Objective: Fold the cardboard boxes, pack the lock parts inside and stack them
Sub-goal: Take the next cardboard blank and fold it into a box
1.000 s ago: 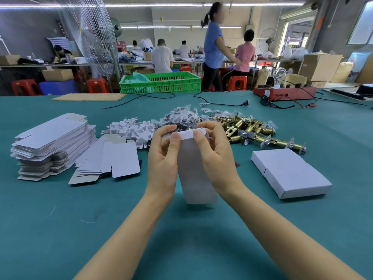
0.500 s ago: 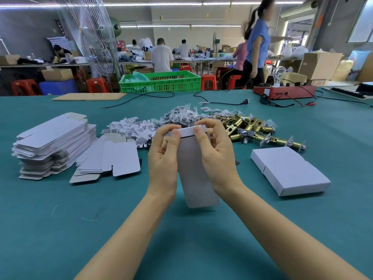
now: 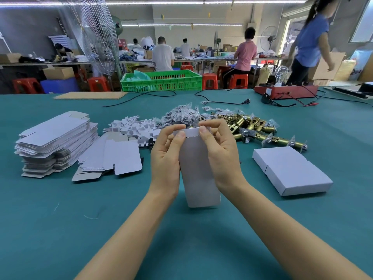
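While only two finished boxes (image 3: 290, 170) lie at right of frame, the left hand (image 3: 167, 156) and right hand (image 3: 222, 156) pinch a white box (image 3: 198, 174) at centre, closing its top flap, with flat blanks (image 3: 54, 138) and brass lock parts (image 3: 254, 126) still waiting.

Both hands, left hand (image 3: 165, 158) and right hand (image 3: 220, 156), are gripping an upright white box (image 3: 198, 178), thumbs pressing its top flap (image 3: 191, 131).

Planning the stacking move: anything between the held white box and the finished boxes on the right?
Nothing visible. The white cardboard box is held in both hands; bare teal table separates it from the two closed white boxes.
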### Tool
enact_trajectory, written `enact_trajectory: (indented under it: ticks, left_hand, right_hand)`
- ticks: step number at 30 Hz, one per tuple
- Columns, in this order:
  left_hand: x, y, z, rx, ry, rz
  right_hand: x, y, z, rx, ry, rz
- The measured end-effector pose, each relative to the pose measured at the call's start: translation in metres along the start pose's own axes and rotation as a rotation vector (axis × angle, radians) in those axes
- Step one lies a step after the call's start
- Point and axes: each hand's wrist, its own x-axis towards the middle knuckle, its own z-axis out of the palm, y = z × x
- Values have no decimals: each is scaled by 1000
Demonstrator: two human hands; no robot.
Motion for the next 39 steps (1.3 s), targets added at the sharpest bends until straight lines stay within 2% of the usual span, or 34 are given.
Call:
enact_trajectory:
  ticks: [35, 39]
  left_hand:
    - [-2, 5, 3, 38, -73, 33]
    - [-3, 6, 4, 51, -38, -8]
  right_hand:
    - [8, 2, -6, -16, 16, 45]
    - [8, 2, -6, -17, 16, 52]
